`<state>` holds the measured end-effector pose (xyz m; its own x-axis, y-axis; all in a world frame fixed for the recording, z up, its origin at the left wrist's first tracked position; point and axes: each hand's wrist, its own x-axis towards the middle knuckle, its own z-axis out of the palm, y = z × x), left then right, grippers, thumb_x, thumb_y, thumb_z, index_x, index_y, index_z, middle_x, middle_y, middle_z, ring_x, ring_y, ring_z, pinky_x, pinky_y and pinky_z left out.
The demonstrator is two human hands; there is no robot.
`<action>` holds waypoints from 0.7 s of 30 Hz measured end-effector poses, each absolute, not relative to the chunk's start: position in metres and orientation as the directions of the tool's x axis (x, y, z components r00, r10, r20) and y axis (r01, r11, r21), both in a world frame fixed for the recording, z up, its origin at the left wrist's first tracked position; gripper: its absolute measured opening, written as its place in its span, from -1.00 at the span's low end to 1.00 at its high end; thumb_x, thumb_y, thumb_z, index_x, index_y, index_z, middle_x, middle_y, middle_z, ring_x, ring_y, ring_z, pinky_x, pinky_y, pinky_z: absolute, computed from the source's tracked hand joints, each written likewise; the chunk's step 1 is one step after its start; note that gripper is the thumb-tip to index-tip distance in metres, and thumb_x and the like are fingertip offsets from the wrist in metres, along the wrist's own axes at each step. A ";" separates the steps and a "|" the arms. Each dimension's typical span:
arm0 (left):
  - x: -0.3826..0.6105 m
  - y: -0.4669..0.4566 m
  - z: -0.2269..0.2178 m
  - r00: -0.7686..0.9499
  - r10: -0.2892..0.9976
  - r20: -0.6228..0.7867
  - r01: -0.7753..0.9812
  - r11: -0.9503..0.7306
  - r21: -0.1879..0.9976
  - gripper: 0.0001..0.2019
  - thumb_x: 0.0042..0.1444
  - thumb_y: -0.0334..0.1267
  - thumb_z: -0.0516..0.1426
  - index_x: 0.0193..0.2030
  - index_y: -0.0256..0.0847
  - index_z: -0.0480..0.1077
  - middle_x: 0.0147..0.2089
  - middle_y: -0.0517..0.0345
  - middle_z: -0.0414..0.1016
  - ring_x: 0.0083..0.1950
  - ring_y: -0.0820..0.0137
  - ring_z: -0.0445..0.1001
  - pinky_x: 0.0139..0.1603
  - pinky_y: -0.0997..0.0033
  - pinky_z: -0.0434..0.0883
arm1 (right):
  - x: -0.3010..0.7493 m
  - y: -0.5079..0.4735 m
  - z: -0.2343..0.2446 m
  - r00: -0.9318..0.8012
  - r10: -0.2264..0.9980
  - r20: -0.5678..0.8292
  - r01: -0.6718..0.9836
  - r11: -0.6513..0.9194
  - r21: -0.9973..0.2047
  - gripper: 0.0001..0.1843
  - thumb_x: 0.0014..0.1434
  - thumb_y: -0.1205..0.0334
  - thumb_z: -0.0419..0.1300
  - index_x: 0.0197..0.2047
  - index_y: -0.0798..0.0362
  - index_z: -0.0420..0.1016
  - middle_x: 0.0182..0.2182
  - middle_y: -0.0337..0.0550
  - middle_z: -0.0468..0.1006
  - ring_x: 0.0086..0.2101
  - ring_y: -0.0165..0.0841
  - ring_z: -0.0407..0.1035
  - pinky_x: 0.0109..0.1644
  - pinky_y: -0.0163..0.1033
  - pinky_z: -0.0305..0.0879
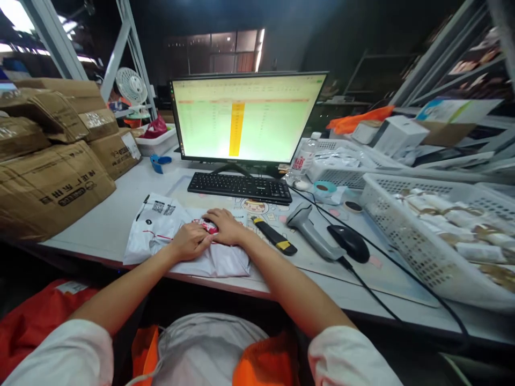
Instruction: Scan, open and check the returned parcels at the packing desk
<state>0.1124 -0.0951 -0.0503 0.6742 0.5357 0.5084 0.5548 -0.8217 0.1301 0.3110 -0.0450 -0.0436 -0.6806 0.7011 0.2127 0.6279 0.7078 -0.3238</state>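
Note:
A white plastic mailing bag (155, 220) with printed QR codes lies flat at the front of the desk. On top of it, a small red-and-white packet (210, 227) shows between my two hands, partly covered by fingers. My left hand (190, 241) is closed at the packet's left side, its thumb toward the right. From the right, the curled fingers of my right hand (226, 226) reach over the packet's upper edge. A black-and-yellow utility knife (276, 236) lies just right of the bag, beside a grey barcode scanner (316, 234).
Behind the bag stand a black keyboard (240, 186) and a lit monitor (249, 120). A black mouse (348, 243) and cables lie to the right, next to a white basket (402, 236) of wrapped items. Cardboard boxes (56, 182) are stacked left; a blue tape dispenser (160, 163) sits near them.

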 end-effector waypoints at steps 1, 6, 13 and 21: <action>0.112 -0.095 -0.052 0.664 0.520 0.536 0.553 -0.825 0.116 -0.52 0.47 -0.18 -0.12 -0.42 -0.17 0.46 -0.42 0.04 0.57 -0.36 0.29 0.48 -0.25 0.20 0.36 | 0.308 -0.050 -0.042 -0.680 0.706 0.198 0.649 0.705 -0.286 -0.25 0.19 0.01 0.35 0.38 0.07 0.34 0.35 0.16 0.33 0.36 0.04 0.13 0.46 0.26 -0.12; 0.116 -0.104 -0.053 0.652 0.413 0.636 0.532 -0.847 0.005 -0.51 0.45 -0.15 -0.12 -0.53 -0.14 0.33 -0.54 0.06 0.48 -0.48 0.31 0.42 -0.38 0.17 0.28 | 0.275 -0.062 -0.040 -0.671 0.691 0.269 0.701 0.709 -0.073 -0.41 0.43 0.17 0.04 0.47 0.05 0.19 0.39 0.13 0.28 0.36 0.03 0.10 0.41 0.26 -0.07; 0.148 -0.159 -0.043 0.671 0.394 0.628 0.486 -0.873 0.028 -0.51 0.43 -0.13 -0.08 -0.57 -0.13 0.25 -0.62 0.08 0.36 -0.56 0.35 0.33 -0.47 0.16 0.20 | 0.262 -0.060 -0.030 -0.614 0.746 0.260 0.768 0.640 -0.024 -0.54 0.35 0.14 0.12 0.25 0.11 0.44 -0.01 0.09 0.58 0.01 -0.07 0.42 0.10 -0.02 0.20; 0.135 -0.257 -0.047 0.541 0.616 0.572 0.649 -0.738 0.182 -0.58 0.44 -0.18 -0.02 -0.51 -0.15 0.25 -0.57 0.18 0.38 -0.54 0.39 0.39 -0.48 0.25 0.12 | 0.280 -0.049 -0.027 -0.533 0.823 0.198 0.830 0.553 -0.066 -0.69 0.36 0.16 0.10 0.02 0.08 0.59 -0.09 0.03 0.61 -0.08 -0.16 0.47 -0.03 -0.15 0.20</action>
